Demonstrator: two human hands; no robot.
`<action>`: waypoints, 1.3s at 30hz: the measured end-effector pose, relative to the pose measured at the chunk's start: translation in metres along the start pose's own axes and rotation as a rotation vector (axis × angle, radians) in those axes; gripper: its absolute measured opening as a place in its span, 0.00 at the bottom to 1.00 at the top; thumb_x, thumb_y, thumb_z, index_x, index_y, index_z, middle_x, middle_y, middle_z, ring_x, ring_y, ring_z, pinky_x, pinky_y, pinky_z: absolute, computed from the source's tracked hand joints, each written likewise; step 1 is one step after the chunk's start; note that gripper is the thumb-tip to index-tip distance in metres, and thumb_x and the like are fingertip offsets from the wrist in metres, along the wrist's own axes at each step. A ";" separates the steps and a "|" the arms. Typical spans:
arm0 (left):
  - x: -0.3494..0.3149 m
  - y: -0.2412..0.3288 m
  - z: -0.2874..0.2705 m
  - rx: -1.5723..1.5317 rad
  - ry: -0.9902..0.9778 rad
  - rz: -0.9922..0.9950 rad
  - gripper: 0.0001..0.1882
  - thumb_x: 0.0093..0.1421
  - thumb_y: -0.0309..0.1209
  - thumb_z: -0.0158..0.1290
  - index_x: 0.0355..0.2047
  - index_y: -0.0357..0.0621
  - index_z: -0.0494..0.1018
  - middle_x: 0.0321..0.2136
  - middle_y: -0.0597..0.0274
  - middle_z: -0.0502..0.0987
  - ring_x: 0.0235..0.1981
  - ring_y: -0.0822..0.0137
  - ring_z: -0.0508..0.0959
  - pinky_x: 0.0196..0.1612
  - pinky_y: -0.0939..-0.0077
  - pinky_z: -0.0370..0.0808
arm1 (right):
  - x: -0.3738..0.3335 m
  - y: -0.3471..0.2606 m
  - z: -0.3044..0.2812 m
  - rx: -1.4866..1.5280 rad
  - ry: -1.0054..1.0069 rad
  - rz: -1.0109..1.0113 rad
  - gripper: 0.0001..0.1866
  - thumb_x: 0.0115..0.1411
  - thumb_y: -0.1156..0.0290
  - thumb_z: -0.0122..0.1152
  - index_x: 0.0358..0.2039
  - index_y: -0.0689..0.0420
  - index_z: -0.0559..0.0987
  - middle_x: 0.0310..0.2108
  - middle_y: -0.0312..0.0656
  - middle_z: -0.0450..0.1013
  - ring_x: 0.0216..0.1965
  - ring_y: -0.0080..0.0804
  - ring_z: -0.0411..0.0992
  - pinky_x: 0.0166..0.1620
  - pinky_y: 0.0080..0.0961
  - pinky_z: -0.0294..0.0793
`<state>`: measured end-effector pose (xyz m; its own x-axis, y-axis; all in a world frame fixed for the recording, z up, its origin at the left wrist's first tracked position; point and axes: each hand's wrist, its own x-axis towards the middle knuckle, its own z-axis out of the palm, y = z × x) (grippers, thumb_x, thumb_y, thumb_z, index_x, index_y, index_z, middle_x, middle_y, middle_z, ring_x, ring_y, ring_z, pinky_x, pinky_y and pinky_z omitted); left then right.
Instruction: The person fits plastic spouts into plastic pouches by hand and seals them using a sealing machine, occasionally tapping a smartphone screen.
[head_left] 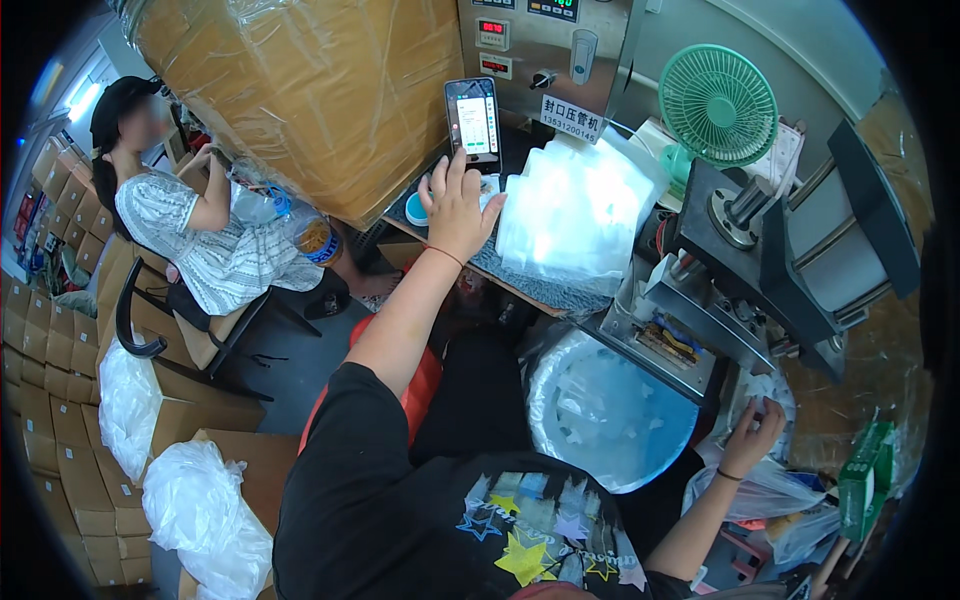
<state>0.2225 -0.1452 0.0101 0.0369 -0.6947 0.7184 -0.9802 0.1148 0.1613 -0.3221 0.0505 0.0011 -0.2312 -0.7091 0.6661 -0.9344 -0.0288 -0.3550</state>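
My left hand (457,208) reaches up to a phone (473,122) that stands upright on the bench with its screen lit. One fingertip is at the lower part of the screen, and the other fingers are spread. Beside this hand sits a small round turquoise-lidded container (416,209). Just to its right lies a stack of translucent plastic sheets or pouches (570,215). Off to the lower right, my right hand (752,440) is over clear plastic bags (740,490). Its fingers are curled together around something small and pale that I cannot make out.
A blue bin with a clear liner (610,410) stands below the bench edge. A metal press-like machine (740,230) and a green fan (718,105) occupy the right. A person (200,210) sits at the left near a large taped carton (310,90). Stacked boxes (75,450) line the far left.
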 end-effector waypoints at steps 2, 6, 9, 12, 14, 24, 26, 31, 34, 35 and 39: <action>0.005 -0.003 0.002 0.034 0.022 -0.014 0.25 0.61 0.51 0.54 0.46 0.42 0.71 0.65 0.49 0.61 0.65 0.44 0.58 0.64 0.35 0.49 | 0.000 0.000 0.000 -0.007 0.005 -0.017 0.11 0.64 0.74 0.62 0.45 0.64 0.75 0.46 0.49 0.70 0.39 0.39 0.71 0.38 0.29 0.74; 0.007 -0.007 0.004 0.064 0.040 -0.027 0.25 0.60 0.51 0.55 0.46 0.41 0.70 0.66 0.48 0.59 0.65 0.43 0.58 0.63 0.33 0.49 | 0.000 0.001 0.000 0.000 0.012 -0.016 0.11 0.64 0.75 0.62 0.45 0.64 0.75 0.46 0.49 0.70 0.39 0.39 0.71 0.38 0.29 0.74; 0.005 -0.002 -0.003 0.034 0.061 0.004 0.27 0.61 0.51 0.55 0.48 0.41 0.69 0.65 0.44 0.58 0.65 0.42 0.58 0.63 0.34 0.50 | -0.001 0.002 0.001 0.000 0.016 -0.012 0.11 0.64 0.75 0.62 0.46 0.63 0.75 0.46 0.49 0.70 0.39 0.39 0.71 0.38 0.29 0.74; 0.003 0.030 -0.022 -0.091 0.026 0.115 0.31 0.61 0.53 0.54 0.54 0.40 0.67 0.65 0.39 0.57 0.66 0.41 0.58 0.65 0.38 0.50 | -0.003 0.004 0.001 0.000 0.031 0.006 0.12 0.64 0.74 0.62 0.46 0.63 0.76 0.46 0.49 0.70 0.40 0.40 0.71 0.39 0.29 0.75; -0.010 0.064 -0.031 -0.178 -0.140 0.220 0.38 0.61 0.55 0.53 0.61 0.39 0.62 0.66 0.37 0.56 0.67 0.40 0.56 0.68 0.42 0.50 | -0.003 0.002 0.002 0.010 0.034 -0.003 0.12 0.64 0.74 0.62 0.46 0.63 0.76 0.46 0.49 0.70 0.40 0.40 0.72 0.39 0.29 0.75; -0.079 0.124 -0.069 -0.201 -0.492 0.338 0.26 0.57 0.40 0.59 0.54 0.44 0.72 0.50 0.50 0.76 0.52 0.49 0.75 0.54 0.54 0.70 | -0.012 0.022 0.001 -0.057 0.008 -0.039 0.14 0.65 0.70 0.59 0.48 0.63 0.75 0.43 0.53 0.73 0.44 0.48 0.72 0.48 0.33 0.72; -0.082 0.128 -0.074 -0.439 -0.464 0.205 0.14 0.59 0.31 0.58 0.46 0.41 0.76 0.34 0.54 0.81 0.37 0.57 0.82 0.44 0.68 0.76 | -0.010 0.022 -0.001 -0.011 0.072 -0.077 0.12 0.70 0.68 0.51 0.45 0.64 0.75 0.40 0.50 0.73 0.40 0.39 0.71 0.46 0.28 0.70; -0.101 0.164 -0.098 -1.205 -0.733 -0.239 0.08 0.66 0.28 0.55 0.36 0.35 0.78 0.29 0.63 0.79 0.32 0.78 0.75 0.38 0.81 0.73 | 0.002 -0.047 -0.032 0.445 -0.191 0.176 0.10 0.64 0.70 0.59 0.42 0.62 0.76 0.37 0.44 0.73 0.36 0.32 0.72 0.41 0.28 0.72; -0.108 0.192 -0.109 -1.187 -0.950 -0.160 0.08 0.65 0.29 0.57 0.37 0.34 0.79 0.28 0.68 0.79 0.31 0.79 0.75 0.37 0.81 0.73 | 0.028 -0.117 -0.041 0.614 -0.420 -0.150 0.07 0.57 0.74 0.67 0.34 0.60 0.78 0.32 0.38 0.74 0.30 0.25 0.70 0.33 0.23 0.69; -0.112 0.200 -0.109 -1.207 -0.980 -0.145 0.08 0.65 0.29 0.57 0.37 0.34 0.79 0.28 0.68 0.79 0.31 0.79 0.75 0.37 0.81 0.73 | 0.033 -0.129 -0.044 0.670 -0.454 -0.205 0.06 0.58 0.75 0.65 0.35 0.60 0.78 0.33 0.37 0.74 0.31 0.23 0.70 0.35 0.21 0.68; -0.128 0.225 -0.107 -1.295 -1.159 -0.157 0.13 0.67 0.34 0.56 0.37 0.34 0.79 0.32 0.66 0.80 0.33 0.79 0.76 0.39 0.80 0.74 | 0.044 -0.150 -0.050 0.739 -0.399 -0.114 0.10 0.53 0.76 0.72 0.33 0.61 0.78 0.29 0.36 0.74 0.32 0.21 0.70 0.35 0.19 0.68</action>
<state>0.0185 0.0453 0.0265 -0.6053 -0.7922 -0.0771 -0.1845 0.0455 0.9818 -0.2058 0.0584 0.1165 0.0961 -0.8654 0.4917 -0.4964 -0.4698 -0.7299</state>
